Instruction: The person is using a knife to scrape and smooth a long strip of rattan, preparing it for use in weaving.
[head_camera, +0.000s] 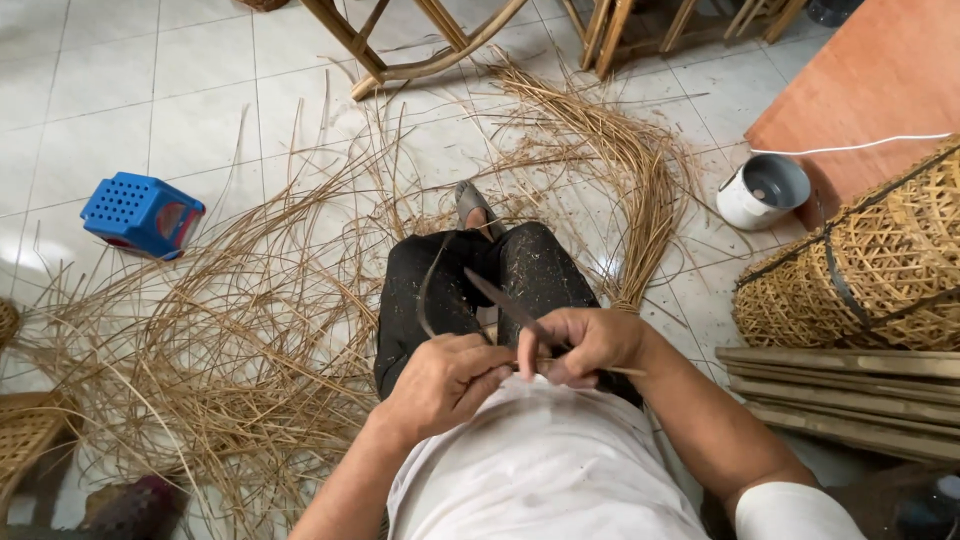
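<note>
I sit with black trousers (530, 275) over my knees. My right hand (585, 345) is closed around the handle of a long dark knife (500, 300), its blade pointing up and left over my lap. My left hand (445, 380) pinches a thin cane strip (428, 290) that curves upward in a loop above my left thigh. The two hands almost touch in front of my white shirt. A short pale sliver sticks out to the right of the right hand.
Loose cane strips (250, 310) litter the tiled floor to the left and ahead. A blue plastic stool (140, 212) lies tipped at left. Woven baskets (870, 270), a white pot (762, 190) and bamboo slats (850, 395) stand at right. Rattan furniture legs (420, 45) are beyond.
</note>
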